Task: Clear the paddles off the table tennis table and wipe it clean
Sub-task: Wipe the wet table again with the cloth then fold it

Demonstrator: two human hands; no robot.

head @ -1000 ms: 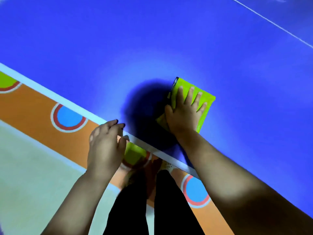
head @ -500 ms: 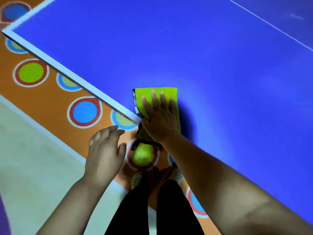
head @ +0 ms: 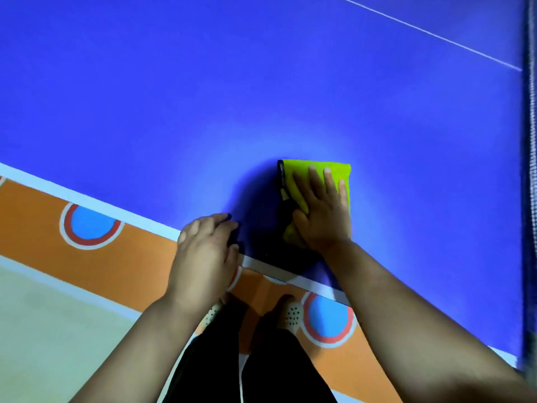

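The right hand (head: 322, 210) lies flat, fingers spread, pressing a folded green cloth (head: 337, 173) onto the blue counter (head: 203, 97) at centre right of the frame, near the white edge line. The left hand (head: 206, 254) holds nothing; its fingers curl loosely over the counter edge at lower centre, apparently for support. No paddles appear in the frame, so the clearing step looks complete and wiping is the step in hand.

To wipe well:
- Keep the palm flat so the whole cloth stays in contact with the surface.
- Work in straight, overlapping passes, each ending at the edge line.
- Keep the cloth folded; a loose corner may drag and leave streaks.
- Brace with the free hand when reaching toward the thin white line (head: 430, 34) at upper right.

The net (head: 530, 170) borders the right of the frame; stop passes short of it.
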